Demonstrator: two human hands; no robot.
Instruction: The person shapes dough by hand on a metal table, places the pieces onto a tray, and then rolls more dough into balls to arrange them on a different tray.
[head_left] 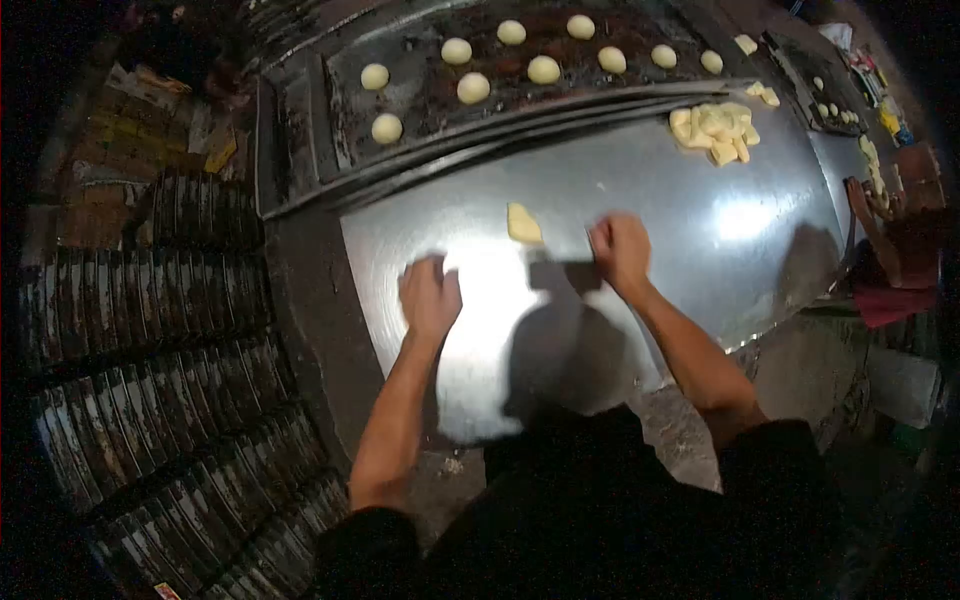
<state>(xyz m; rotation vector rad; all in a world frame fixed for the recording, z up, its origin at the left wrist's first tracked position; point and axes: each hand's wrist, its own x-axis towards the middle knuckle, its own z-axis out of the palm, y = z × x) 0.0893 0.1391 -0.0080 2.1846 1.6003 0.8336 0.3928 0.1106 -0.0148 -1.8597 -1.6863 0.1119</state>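
Observation:
My left hand (430, 297) is curled, knuckles up, over the left part of the metal tabletop (480, 380). To the right, my right hand (621, 250) is closed in the same curled way, with the thumb side turned inward. Whatever lies under either palm, if anything, is hidden. Between the hands and slightly farther off, a flat piece of dough (522, 224) rests on the metal, touched by neither. A heap of cut dough pieces (715, 132) sits beyond my right hand, at the back of the tabletop.
A dark baking tray (330, 112) with several round dough balls (543, 69) spans the far side. Stacked dark pans (150, 305) fill the left. At the far right, another person's arm (873, 235) reaches toward more dough (870, 160), near a second tray (815, 90).

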